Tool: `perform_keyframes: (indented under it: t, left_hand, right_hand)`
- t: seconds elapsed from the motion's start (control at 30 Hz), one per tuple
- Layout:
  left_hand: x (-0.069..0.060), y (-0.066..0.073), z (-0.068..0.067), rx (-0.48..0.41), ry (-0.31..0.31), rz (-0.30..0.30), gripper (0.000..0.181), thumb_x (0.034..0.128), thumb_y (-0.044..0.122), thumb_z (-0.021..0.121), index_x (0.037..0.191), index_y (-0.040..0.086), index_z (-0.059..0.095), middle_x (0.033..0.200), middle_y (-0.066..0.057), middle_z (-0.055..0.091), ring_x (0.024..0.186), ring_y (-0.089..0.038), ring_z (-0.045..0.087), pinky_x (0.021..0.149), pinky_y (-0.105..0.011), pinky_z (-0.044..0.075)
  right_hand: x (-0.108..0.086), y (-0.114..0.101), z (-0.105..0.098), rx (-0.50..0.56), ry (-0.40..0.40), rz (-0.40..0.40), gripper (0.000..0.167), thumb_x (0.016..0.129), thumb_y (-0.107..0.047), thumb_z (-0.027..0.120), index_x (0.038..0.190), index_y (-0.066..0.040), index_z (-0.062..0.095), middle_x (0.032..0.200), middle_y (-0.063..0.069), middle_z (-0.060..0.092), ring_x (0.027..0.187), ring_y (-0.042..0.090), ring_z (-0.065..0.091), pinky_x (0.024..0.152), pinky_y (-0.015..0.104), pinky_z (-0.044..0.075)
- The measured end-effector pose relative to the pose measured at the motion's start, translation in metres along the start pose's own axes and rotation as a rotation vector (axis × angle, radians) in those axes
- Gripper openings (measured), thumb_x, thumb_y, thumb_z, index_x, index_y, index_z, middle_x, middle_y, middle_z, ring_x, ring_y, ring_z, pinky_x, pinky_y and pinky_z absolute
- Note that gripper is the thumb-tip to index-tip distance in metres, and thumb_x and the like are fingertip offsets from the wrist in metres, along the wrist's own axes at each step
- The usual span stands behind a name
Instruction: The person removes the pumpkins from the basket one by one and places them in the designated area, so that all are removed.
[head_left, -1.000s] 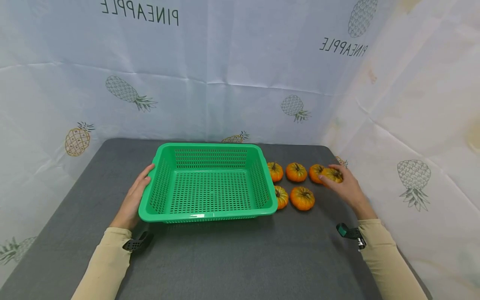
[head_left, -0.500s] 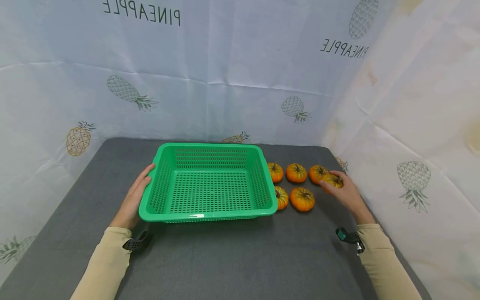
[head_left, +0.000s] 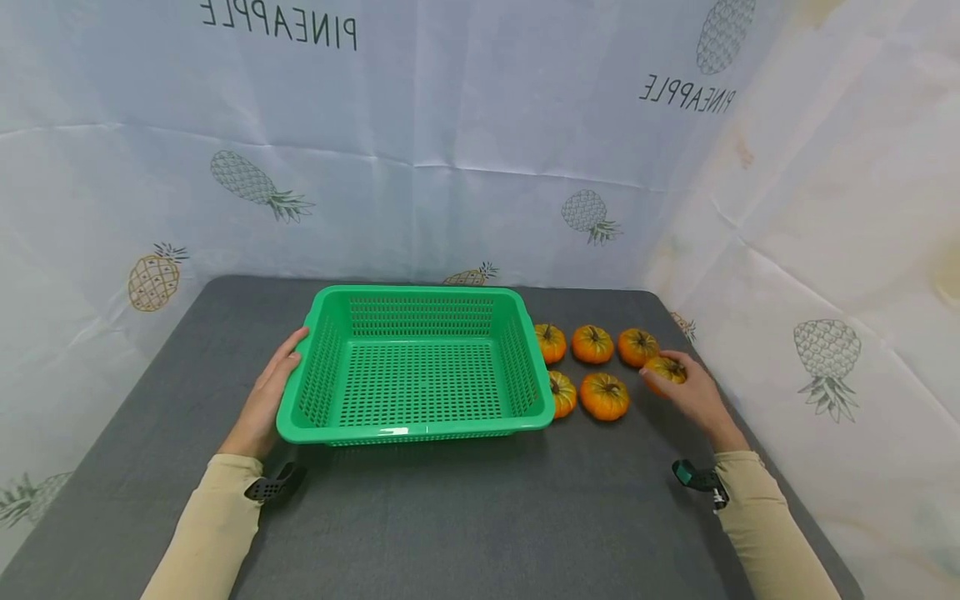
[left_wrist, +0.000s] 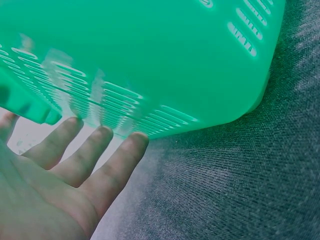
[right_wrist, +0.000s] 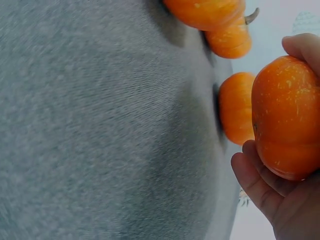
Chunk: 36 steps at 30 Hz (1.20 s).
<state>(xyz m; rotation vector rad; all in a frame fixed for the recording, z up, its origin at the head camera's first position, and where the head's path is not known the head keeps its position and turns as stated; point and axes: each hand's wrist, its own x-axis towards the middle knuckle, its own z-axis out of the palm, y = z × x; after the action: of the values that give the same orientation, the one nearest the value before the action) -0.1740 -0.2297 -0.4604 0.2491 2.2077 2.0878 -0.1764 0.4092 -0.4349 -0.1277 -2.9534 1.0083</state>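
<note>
My left hand (head_left: 267, 398) is at the left side of an empty green plastic basket (head_left: 420, 433). In the left wrist view its fingers (left_wrist: 117, 170) reach out fairly straight, tips against the slotted side wall; the thumb is hidden. My right hand (head_left: 699, 393) holds a small orange pumpkin (head_left: 663, 375) at the right end of the group. In the right wrist view the thumb is on one side of that pumpkin (right_wrist: 287, 117) and the fingers on the other, with the pumpkin apparently just above the table. Another pumpkin (head_left: 637, 347) sits close behind it.
Several more pumpkins stand in two rows right of the basket, among them a front one (head_left: 604, 397) and a back one (head_left: 592, 344). Two are partly hidden by the basket's right rim. Pineapple-print cloth (head_left: 465, 225) borders the dark grey table (head_left: 450, 525).
My right hand has come slightly nearer and lower with the pumpkin, showing more of the pumpkin behind it. The left hand and the basket stay in place.
</note>
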Motion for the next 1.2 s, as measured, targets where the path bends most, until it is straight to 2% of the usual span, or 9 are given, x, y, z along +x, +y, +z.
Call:
perform_keyframes:
  t: [0.2,0.27,0.73,0.97,1.2]
  left_hand:
    - [0.000,0.000,0.000,-0.003,-0.005,0.004,0.060,0.1100,0.050,0.031,0.164,0.034,0.011,0.158,-0.015,0.024,0.109,-0.005,0.061,0.079,-0.027,0.056]
    - [0.000,0.000,0.000,-0.001,-0.005,0.002,0.060,0.1100,0.050,0.030,0.164,0.034,0.011,0.158,-0.016,0.024,0.108,-0.005,0.061,0.079,-0.027,0.056]
    - [0.000,0.001,0.000,-0.007,-0.005,0.002,0.060,0.1101,0.050,0.031,0.164,0.034,0.011,0.159,-0.015,0.023,0.110,-0.004,0.059,0.080,-0.026,0.055]
    - [0.000,0.000,0.001,-0.010,-0.006,0.001,0.060,0.1103,0.049,0.030,0.164,0.034,0.011,0.158,-0.015,0.024,0.108,-0.005,0.061,0.079,-0.026,0.056]
    - [-0.001,0.000,0.000,-0.020,-0.008,0.004,0.059,0.1103,0.049,0.031,0.164,0.034,0.012,0.157,-0.014,0.025,0.108,-0.005,0.061,0.080,-0.026,0.055]
  right_hand:
    - [0.000,0.008,0.005,-0.019,0.002,0.009,0.078,0.099,-0.055,0.057,0.154,-0.004,0.037,0.144,0.032,0.042,0.118,0.045,0.049,0.092,0.056,0.043]
    - [0.000,0.010,0.006,-0.027,-0.001,0.017,0.078,0.098,-0.055,0.058,0.154,-0.005,0.037,0.144,0.031,0.043,0.118,0.044,0.049,0.092,0.055,0.043]
    - [-0.002,0.014,0.016,-0.027,-0.032,0.052,0.079,0.098,-0.056,0.059,0.153,-0.004,0.037,0.148,0.031,0.040,0.123,0.046,0.046,0.098,0.060,0.041]
    - [-0.003,0.018,0.018,-0.038,-0.033,0.048,0.079,0.097,-0.057,0.059,0.152,-0.004,0.038,0.147,0.031,0.040,0.121,0.045,0.047,0.096,0.057,0.043]
    - [-0.005,0.016,0.021,-0.026,-0.024,0.055,0.081,0.096,-0.058,0.061,0.154,-0.005,0.036,0.153,0.033,0.033,0.131,0.049,0.040,0.104,0.065,0.037]
